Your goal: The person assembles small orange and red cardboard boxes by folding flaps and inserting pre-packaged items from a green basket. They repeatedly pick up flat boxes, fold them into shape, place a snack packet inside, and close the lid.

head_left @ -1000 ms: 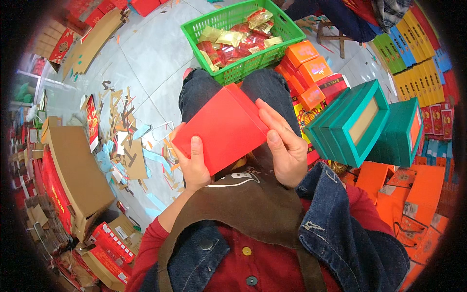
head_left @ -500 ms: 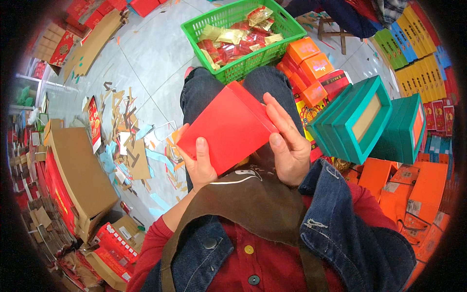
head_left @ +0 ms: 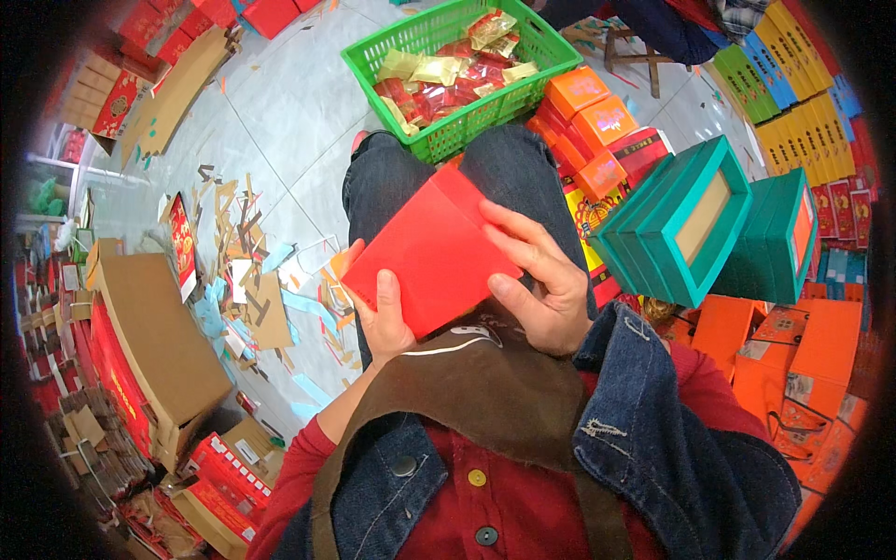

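Tilted above my lap is a plain red box point(head_left: 425, 257). My left hand point(head_left: 381, 313) grips its left end, thumb on the upper face and the other fingers tucked behind. Against the right end rests my right hand point(head_left: 546, 280), its fingers on the far side edge and its thumb at the near corner. Part of the grip is hidden under the box. Beyond my knees stands a green plastic basket point(head_left: 448, 140) with red and gold wrapped packets point(head_left: 448, 79) in it.
Right of my knees sit small orange boxes point(head_left: 602, 121), teal boxes point(head_left: 672, 229) and a pile of larger orange boxes point(head_left: 761, 373). Cardboard scraps point(head_left: 247, 243) litter the floor at left, near a big brown carton point(head_left: 163, 336). Another person's dark-clothed leg point(head_left: 653, 33) shows at the top right.
My right hand has shifted slightly left along the box's end, its fingers bending more over the side. The left hand's hold looks the same.
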The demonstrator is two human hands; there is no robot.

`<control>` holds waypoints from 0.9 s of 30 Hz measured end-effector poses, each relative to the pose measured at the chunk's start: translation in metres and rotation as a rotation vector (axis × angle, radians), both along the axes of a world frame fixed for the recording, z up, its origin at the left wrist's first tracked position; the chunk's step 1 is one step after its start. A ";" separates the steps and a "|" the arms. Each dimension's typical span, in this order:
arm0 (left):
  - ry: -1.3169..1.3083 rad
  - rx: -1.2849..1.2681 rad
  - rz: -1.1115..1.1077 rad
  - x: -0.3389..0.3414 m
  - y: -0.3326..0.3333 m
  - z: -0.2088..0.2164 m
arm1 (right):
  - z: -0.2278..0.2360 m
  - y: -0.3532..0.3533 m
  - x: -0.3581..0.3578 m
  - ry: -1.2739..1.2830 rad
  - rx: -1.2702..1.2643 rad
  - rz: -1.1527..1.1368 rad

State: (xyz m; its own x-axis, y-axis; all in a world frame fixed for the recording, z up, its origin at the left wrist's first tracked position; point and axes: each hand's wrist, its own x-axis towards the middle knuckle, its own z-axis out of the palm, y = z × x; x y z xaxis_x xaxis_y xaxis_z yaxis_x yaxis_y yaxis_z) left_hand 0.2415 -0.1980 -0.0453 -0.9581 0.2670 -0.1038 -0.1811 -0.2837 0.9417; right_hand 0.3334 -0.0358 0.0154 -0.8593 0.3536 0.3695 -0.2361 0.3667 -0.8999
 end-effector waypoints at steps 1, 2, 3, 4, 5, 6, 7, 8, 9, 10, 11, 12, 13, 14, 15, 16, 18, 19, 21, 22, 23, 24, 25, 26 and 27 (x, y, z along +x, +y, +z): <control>0.067 -0.054 -0.037 -0.005 -0.003 -0.003 | 0.003 0.004 0.002 -0.004 -0.033 0.024; 0.139 -0.111 -0.063 -0.011 -0.007 -0.005 | 0.007 0.014 -0.004 -0.012 0.048 -0.012; 0.202 -0.136 -0.101 -0.015 -0.012 -0.005 | 0.011 0.025 -0.008 -0.027 0.130 -0.044; 0.264 -0.144 -0.149 -0.014 -0.008 -0.007 | 0.011 0.018 -0.017 -0.038 -0.384 -0.058; 0.196 -0.078 -0.210 -0.009 -0.003 -0.004 | 0.012 0.021 -0.017 -0.132 -0.301 -0.028; 0.124 -0.026 -0.261 -0.003 -0.003 0.008 | 0.016 0.024 -0.018 -0.227 -0.220 0.018; 0.061 0.022 -0.318 0.000 -0.001 0.017 | 0.018 0.024 -0.016 -0.289 -0.135 0.105; 0.042 0.024 -0.340 -0.001 -0.001 0.021 | 0.011 0.023 -0.012 -0.267 -0.067 0.086; 0.061 -0.028 -0.366 -0.002 0.002 0.027 | 0.007 0.024 -0.009 -0.291 -0.141 0.083; 0.079 -0.080 -0.392 -0.003 0.006 0.034 | 0.005 0.027 -0.006 -0.313 -0.216 0.080; 0.098 -0.131 -0.418 -0.005 0.010 0.038 | 0.004 0.030 -0.004 -0.335 -0.292 0.078; 0.100 -0.181 -0.428 -0.011 0.012 0.038 | 0.005 0.032 -0.003 -0.322 -0.448 0.075; 0.070 -0.108 -0.461 -0.018 0.019 0.037 | 0.001 0.033 -0.001 -0.251 -0.551 0.067; -0.005 -0.036 -0.444 -0.020 0.029 0.044 | -0.005 0.034 0.001 -0.181 -0.648 0.057; -0.081 0.035 -0.427 -0.023 0.040 0.051 | -0.008 0.037 0.002 -0.109 -0.744 0.047; -0.078 0.066 -0.505 -0.026 0.050 0.050 | -0.004 0.047 0.008 -0.266 -0.831 0.117; 0.023 -0.048 -0.688 -0.033 0.072 0.057 | -0.001 0.067 0.019 -0.264 -0.997 -0.019; 0.082 -0.090 -0.744 -0.036 0.084 0.060 | 0.001 0.078 0.023 -0.274 -1.077 -0.079; 0.029 0.074 -0.717 -0.043 0.107 0.065 | 0.009 0.119 0.040 -0.178 -0.943 -0.235; 0.089 0.028 -0.680 -0.056 0.115 0.066 | 0.006 0.145 0.052 -0.189 -0.817 -0.351; 0.150 -0.024 -0.636 -0.074 0.116 0.065 | -0.001 0.173 0.062 -0.201 -0.693 -0.456; 0.262 -0.167 -0.613 -0.091 0.111 0.062 | -0.008 0.201 0.070 -0.332 -0.574 -0.553; 0.374 -0.308 -0.587 -0.109 0.103 0.057 | -0.017 0.228 0.074 -0.462 -0.447 -0.647; 0.583 -0.610 -0.582 -0.127 0.099 0.057 | -0.032 0.254 0.077 -0.608 -0.269 -0.736; 0.795 -0.921 -0.562 -0.142 0.093 0.060 | -0.053 0.277 0.077 -0.751 -0.096 -0.812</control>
